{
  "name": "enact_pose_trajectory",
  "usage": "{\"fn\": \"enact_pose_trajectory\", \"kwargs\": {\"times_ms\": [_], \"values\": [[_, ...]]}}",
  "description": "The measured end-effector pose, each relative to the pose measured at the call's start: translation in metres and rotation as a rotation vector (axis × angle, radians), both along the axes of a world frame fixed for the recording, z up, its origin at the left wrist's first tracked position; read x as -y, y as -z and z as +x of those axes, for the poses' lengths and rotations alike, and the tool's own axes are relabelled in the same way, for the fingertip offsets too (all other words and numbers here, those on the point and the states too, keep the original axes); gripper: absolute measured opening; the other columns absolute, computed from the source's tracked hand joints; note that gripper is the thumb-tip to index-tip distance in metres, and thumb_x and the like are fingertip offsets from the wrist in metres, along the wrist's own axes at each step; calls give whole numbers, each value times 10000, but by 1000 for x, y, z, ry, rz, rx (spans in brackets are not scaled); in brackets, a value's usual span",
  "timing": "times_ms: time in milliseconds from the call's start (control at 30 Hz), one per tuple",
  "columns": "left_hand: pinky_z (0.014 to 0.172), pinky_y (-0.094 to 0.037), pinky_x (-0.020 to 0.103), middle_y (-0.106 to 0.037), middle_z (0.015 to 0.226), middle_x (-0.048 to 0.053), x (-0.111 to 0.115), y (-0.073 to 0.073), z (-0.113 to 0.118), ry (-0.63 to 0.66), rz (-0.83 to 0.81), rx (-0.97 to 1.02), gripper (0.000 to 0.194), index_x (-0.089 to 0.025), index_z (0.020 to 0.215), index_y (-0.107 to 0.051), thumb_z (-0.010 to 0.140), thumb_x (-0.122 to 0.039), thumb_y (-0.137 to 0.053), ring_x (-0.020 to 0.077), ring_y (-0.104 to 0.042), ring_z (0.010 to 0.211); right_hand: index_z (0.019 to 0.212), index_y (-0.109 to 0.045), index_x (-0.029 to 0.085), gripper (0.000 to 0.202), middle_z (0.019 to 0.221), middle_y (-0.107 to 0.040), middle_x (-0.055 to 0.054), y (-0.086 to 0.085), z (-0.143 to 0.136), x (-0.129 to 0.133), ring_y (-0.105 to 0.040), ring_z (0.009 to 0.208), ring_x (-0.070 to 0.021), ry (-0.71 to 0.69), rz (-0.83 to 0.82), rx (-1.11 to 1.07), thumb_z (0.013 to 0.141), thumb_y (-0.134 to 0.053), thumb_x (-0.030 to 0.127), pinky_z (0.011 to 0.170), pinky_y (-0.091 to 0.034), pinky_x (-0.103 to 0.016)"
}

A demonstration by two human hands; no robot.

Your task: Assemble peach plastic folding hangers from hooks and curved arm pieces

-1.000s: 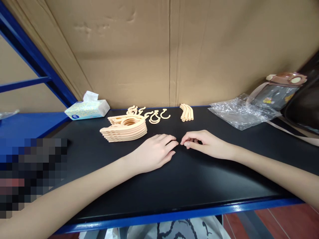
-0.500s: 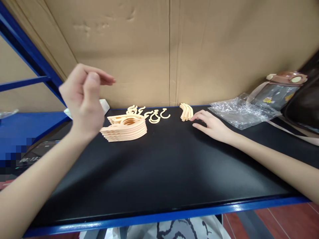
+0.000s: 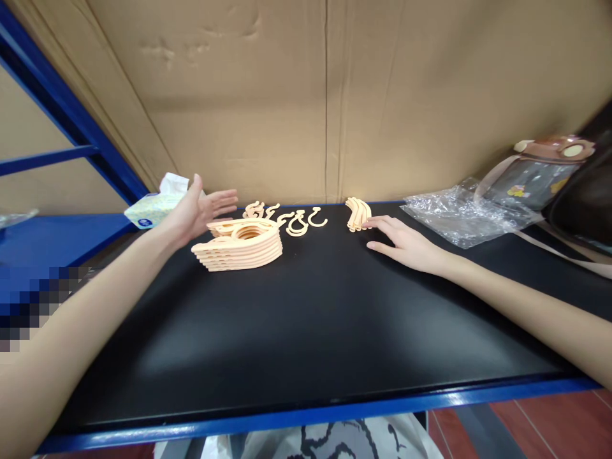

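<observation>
Cream plastic hanger bodies (image 3: 243,248) lie in a neat stack left of centre on the black tabletop (image 3: 306,331). Just behind and left of that stack is my left hand (image 3: 198,210), open with its fingers spread and nothing in it. Loose cream hooks (image 3: 297,224) lie scattered behind the stack, several of them. A small bunch of curved cream bars (image 3: 358,214) sits right of centre near the cardboard. My right hand (image 3: 399,241) rests at its right edge, fingers stretched out; a fingertip seems to touch the bunch.
Behind the left hand stands a tissue box (image 3: 150,209). Crumpled clear plastic (image 3: 466,213) and a strapped drink bottle (image 3: 538,175) are at the right, beside a dark bag (image 3: 590,185). Cardboard (image 3: 268,95) walls the back; a blue edge (image 3: 335,411) borders the front.
My left hand has come down from its raised, bent pose and opened beside the hanger stack, uncovering the tissue box. My right hand has hardly moved.
</observation>
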State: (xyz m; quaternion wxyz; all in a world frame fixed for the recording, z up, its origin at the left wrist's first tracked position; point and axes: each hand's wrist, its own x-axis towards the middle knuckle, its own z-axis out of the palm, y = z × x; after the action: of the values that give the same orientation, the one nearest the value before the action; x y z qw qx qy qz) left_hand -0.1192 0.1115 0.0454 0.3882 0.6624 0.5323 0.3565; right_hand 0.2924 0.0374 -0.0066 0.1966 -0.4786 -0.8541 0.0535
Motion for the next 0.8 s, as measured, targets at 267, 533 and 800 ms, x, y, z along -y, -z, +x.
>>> {"fn": "enact_pose_trajectory", "kwargs": {"times_ms": [267, 533, 800], "values": [[904, -475, 422, -469, 1361, 105, 8, 4, 5, 92, -187, 44, 972, -108, 1363, -354, 767, -791, -6, 286, -507, 1190, 1336, -426, 306, 471, 1394, -393, -64, 1, -2, 0, -375, 1262, -253, -23, 26, 101, 926, -307, 505, 1049, -317, -473], [885, -482, 457, -456, 1378, 98, 10, 7, 10, 88, -302, 200, 940, -155, 1326, -420, 751, -801, -52, 331, -505, 1180, 1252, -519, 206, 506, 1334, -456, -93, 3, -2, -1, -417, 1222, -254, 13, 60, 120, 926, -292, 518, 1043, -330, -448], [957, -444, 425, -342, 1447, 126, 10, 8, 19, -40, -132, 115, 923, -98, 1345, -391, 807, -744, -8, 295, -421, 1268, 1275, -467, 223, 456, 1309, -513, -62, -2, -6, 2, -448, 1193, -248, -50, 79, 114, 930, -322, 483, 993, -370, -437]]}}
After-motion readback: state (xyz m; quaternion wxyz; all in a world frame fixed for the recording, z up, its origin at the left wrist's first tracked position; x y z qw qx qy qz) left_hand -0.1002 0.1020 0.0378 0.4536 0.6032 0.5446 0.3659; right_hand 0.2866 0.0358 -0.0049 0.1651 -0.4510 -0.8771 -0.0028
